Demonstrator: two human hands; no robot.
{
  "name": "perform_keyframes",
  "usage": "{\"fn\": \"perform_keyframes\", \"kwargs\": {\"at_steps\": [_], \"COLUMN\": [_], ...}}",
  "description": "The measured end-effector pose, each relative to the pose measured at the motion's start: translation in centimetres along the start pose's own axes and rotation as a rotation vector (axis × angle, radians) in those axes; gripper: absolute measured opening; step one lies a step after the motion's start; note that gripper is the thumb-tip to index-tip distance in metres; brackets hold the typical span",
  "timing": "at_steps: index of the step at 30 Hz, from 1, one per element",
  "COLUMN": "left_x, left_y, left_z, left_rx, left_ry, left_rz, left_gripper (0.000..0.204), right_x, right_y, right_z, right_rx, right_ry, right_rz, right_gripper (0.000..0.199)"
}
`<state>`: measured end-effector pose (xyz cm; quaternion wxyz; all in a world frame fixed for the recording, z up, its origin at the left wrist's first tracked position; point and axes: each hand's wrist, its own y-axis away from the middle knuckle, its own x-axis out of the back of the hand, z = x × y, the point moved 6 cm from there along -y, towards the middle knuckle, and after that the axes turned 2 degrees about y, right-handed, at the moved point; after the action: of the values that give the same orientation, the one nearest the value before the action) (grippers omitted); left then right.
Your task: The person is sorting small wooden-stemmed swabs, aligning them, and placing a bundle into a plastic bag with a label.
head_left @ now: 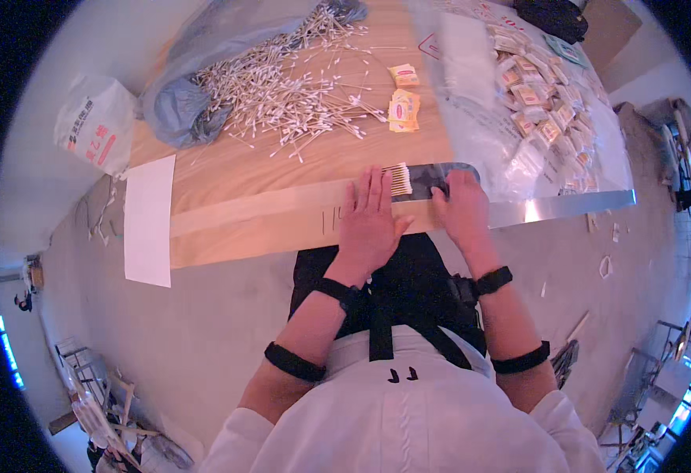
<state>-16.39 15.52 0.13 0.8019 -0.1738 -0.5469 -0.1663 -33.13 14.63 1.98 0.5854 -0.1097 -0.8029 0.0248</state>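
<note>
My left hand [370, 221] lies flat at the table's near edge, fingers stretched out and pressing beside a small row of cotton swabs [400, 180]. The swabs lie side by side, their white tips showing to the right of my fingers; the rest is covered. Just right of them is a flat dark grey piece [426, 173] with a rounded corner. My right hand [463, 209] is at its right end with the fingers curled in; what they hold, if anything, is hidden. A large loose heap of cotton swabs [282, 98] spreads across the table beyond my hands.
Yellow printed packets [404, 110] lie near the table's middle. A grey plastic bag [178, 106] holds part of the heap. Many small filled packets [546, 102] lie on clear plastic sheeting at right. A white sheet [149, 221] hangs over the left edge; a white bag [95, 126] stands beyond.
</note>
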Motion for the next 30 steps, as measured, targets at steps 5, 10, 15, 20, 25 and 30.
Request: {"fn": "perform_keyframes", "kwargs": {"at_steps": [5, 10, 15, 20, 25, 30], "left_x": [-1.3, -1.3, -1.2, -2.0, -2.5, -2.5], "left_y": [-0.9, -1.2, -1.7, -2.5, -2.9, -2.9], "left_z": [1.7, 4.1, 4.5, 4.7, 5.2, 6.1], "left_rx": [0.042, -0.004, -0.039, -0.062, -0.053, -0.090], "left_ry": [-0.008, 0.044, 0.028, 0.030, 0.019, 0.031], "left_rz": [0.025, -0.007, -0.021, -0.006, -0.014, -0.041], "left_gripper": [0.080, 0.081, 0.080, 0.080, 0.080, 0.075], "right_x": [0.1, -0.5, -1.2, -1.3, -1.0, -0.8], "right_y": [-1.3, -2.3, -2.8, -2.6, -2.6, -2.4], "right_z": [-1.8, 0.7, 3.0, 3.0, 2.5, 2.3], "right_rx": [-0.025, -0.049, -0.183, -0.141, -0.161, -0.137], "right_ry": [0.178, 0.069, -0.174, -0.214, -0.196, -0.152], "right_rz": [-0.163, -0.094, -0.149, -0.157, -0.151, -0.136], "right_gripper": [0.014, 0.015, 0.018, 0.020, 0.022, 0.023]}}
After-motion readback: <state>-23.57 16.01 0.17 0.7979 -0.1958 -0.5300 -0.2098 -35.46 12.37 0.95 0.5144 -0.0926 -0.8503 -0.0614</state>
